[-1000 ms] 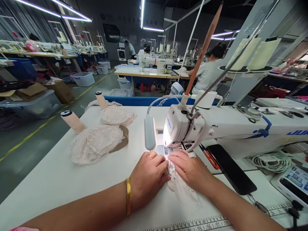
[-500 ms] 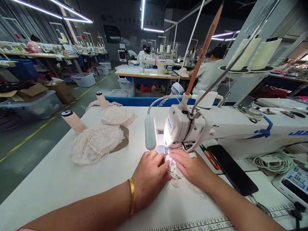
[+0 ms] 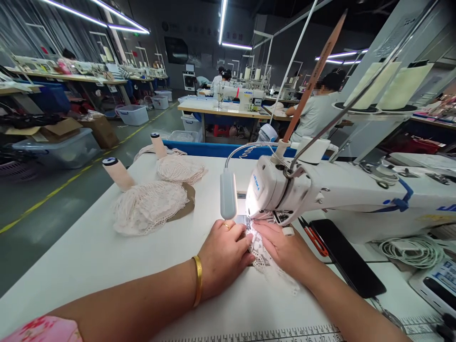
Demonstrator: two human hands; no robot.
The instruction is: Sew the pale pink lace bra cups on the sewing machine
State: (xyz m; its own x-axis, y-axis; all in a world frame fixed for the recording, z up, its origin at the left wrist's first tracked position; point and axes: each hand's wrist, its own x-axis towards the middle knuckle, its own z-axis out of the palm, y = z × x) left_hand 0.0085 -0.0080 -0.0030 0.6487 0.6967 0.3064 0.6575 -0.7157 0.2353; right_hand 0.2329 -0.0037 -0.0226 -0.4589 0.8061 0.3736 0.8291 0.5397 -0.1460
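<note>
A piece of white lace lies under the lit head of a white sewing machine, its loose end trailing toward me on the table. My left hand, with a ring and a gold bangle, is at the lace's left edge, its fingers curled and the thumb closed on it. Flat over the lace's right side, close to the presser foot, rests my right hand, fingers stretched out. The machine head and my fingers partly hide the stitching spot.
Two lace piles and peach thread cones are on the left. A lamp hangs just above my left hand. Orange-handled snips, a black phone and a coiled cable lie right. A ruler strip runs along the front.
The camera has turned slightly left, so the scene sits further right in view. Both hands stay on the lace beside the needle area, with little visible movement.
</note>
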